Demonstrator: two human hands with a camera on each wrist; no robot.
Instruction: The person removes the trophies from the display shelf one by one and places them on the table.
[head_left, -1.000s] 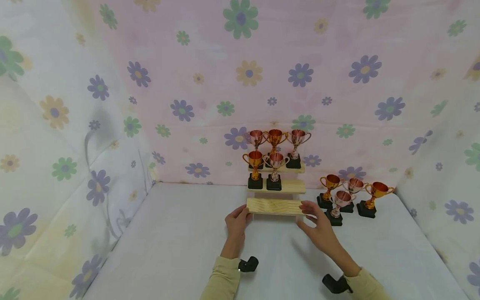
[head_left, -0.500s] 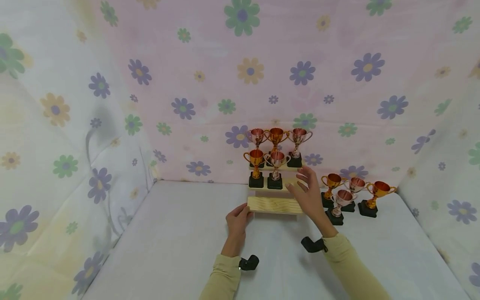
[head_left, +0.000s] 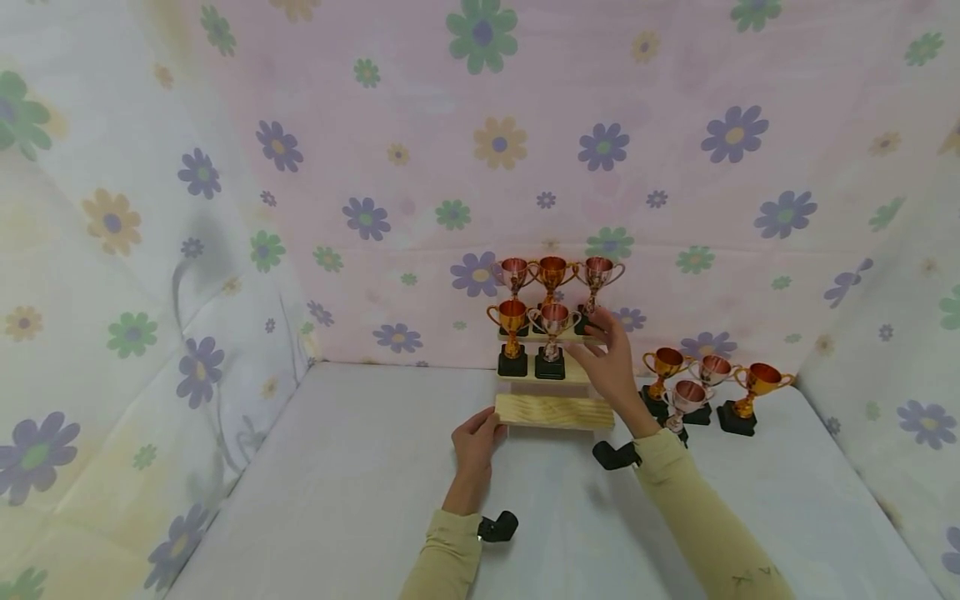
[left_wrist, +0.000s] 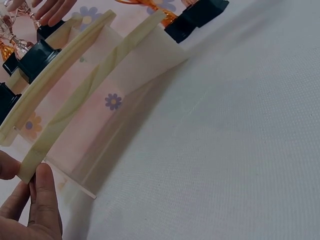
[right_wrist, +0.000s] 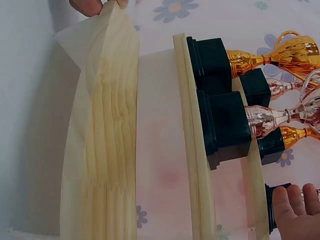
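Observation:
A three-tier display stand has pale wooden shelves; my left hand (head_left: 472,452) pinches the left end of its lowest shelf (head_left: 553,411) between thumb and fingers. In the left wrist view that shelf (left_wrist: 85,90) rests on clear side panels. My right hand (head_left: 612,371) is raised at the stand's right side, fingertips right at the black base of the rose-coloured trophy cup (head_left: 598,272) on the top shelf. In the right wrist view its fingers (right_wrist: 296,201) are extended and overlap that trophy. On the middle shelf stand a gold trophy (head_left: 513,315) and a rose-coloured trophy (head_left: 555,317).
Two more trophies, one rose-coloured (head_left: 514,271) and one gold (head_left: 552,268), share the top shelf. Several others, including a gold trophy (head_left: 757,382), stand on the white tabletop (head_left: 360,483) to the right. A flowered cloth (head_left: 420,192) hangs behind the stand.
My right hand has left the right end of the lowest shelf and moved up and back to the top-right trophy. My left hand keeps its hold on the lowest shelf.

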